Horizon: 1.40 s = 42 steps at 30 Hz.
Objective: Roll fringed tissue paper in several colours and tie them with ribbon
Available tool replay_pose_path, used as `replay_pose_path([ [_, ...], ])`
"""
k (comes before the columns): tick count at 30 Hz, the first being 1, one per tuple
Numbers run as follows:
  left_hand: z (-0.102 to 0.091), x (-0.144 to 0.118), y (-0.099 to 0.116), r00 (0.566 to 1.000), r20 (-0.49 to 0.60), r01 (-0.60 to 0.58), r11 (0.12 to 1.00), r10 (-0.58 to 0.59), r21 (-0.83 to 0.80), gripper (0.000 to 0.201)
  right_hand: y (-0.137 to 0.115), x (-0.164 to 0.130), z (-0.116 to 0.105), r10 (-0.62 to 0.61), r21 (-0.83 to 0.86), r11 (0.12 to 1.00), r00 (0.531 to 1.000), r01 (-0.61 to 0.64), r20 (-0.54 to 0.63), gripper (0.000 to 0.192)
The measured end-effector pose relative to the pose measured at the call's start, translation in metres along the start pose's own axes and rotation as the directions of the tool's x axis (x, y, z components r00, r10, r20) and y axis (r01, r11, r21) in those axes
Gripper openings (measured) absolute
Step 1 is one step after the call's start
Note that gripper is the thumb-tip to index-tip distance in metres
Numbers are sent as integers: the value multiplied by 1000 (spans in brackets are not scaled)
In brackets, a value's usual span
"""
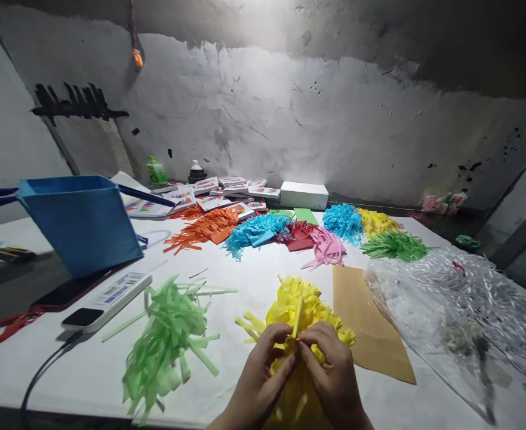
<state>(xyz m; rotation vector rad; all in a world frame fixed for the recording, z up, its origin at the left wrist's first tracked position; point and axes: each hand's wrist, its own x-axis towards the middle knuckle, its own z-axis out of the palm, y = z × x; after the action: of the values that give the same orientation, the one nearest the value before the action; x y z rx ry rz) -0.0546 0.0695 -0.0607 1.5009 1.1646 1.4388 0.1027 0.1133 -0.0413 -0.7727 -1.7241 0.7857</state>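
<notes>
A fringed yellow paper tassel [296,298] lies in front of me, its strips spread to both sides and down toward the table's near edge. My left hand [265,373] pinches the twisted part of the tassel between thumb and fingers. Close beside it, my right hand [332,367] pinches the same spot from the right. A narrow rolled yellow stem rises upright between my fingertips. Part of the tassel is hidden behind both hands. Left of my hands, a loose light green paper tassel [166,337] rests on the white tabletop [233,292].
A blue fabric bag [81,224] and a white power bank [108,298] with a cable stand at left. Orange tassels [204,230], blue tassels [258,230] and boxes [305,195] line the back. At right are brown paper [365,322] and a plastic bag of silvery strips [428,298].
</notes>
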Motion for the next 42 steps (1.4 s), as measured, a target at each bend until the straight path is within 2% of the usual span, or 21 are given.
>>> replay_pose_path([
  [2,0,1,3,1000,10,13,1000,-13,3,26,0,1,0,64,36,997,998,-64,0,12],
  [5,-2,5,7,999,29,35,999,-34,-37,21,-1,8,-4,234,171,952,963,-254,131,20],
  [8,-5,6,10,998,49,47,995,-43,-87,19,-2,17,-11,260,226,922,934,-315,244,24],
  [11,-7,6,11,997,36,75,990,-71,-118,18,-5,21,-17,259,231,916,922,-329,287,23],
  [14,-9,7,13,991,48,132,973,-125,-192,20,-6,18,-19,195,156,958,947,-239,257,17],
  [15,-9,7,14,988,55,151,965,-142,-215,21,-6,16,-19,133,102,982,968,-157,214,11],
  [17,-9,9,16,983,61,180,953,-170,-245,23,-6,12,-18,-77,-66,994,990,85,121,7],
  [19,-8,9,18,982,52,188,948,-180,-257,23,-7,8,-16,-299,-276,909,950,314,95,16],
  [21,-8,9,19,984,43,176,951,-170,-255,23,-9,4,-13,-409,-440,788,901,430,147,22],
  [23,-7,9,19,989,38,147,961,-143,-236,22,-11,1,-9,-419,-530,726,893,438,164,25],
  [26,-7,8,15,996,9,91,981,-91,-171,23,-10,-2,-4,-417,-560,719,900,412,128,26],
  [30,-7,6,12,999,-26,35,997,-37,-71,20,-7,-2,-1,-378,-470,799,921,375,92,25],
  [34,-7,4,11,1000,-12,-3,999,3,-48,20,-9,3,-2,-295,-375,880,954,293,53,23],
  [42,-8,6,15,1000,16,7,1000,-7,23,29,-12,11,-5,-209,-304,924,973,230,102,16],
])
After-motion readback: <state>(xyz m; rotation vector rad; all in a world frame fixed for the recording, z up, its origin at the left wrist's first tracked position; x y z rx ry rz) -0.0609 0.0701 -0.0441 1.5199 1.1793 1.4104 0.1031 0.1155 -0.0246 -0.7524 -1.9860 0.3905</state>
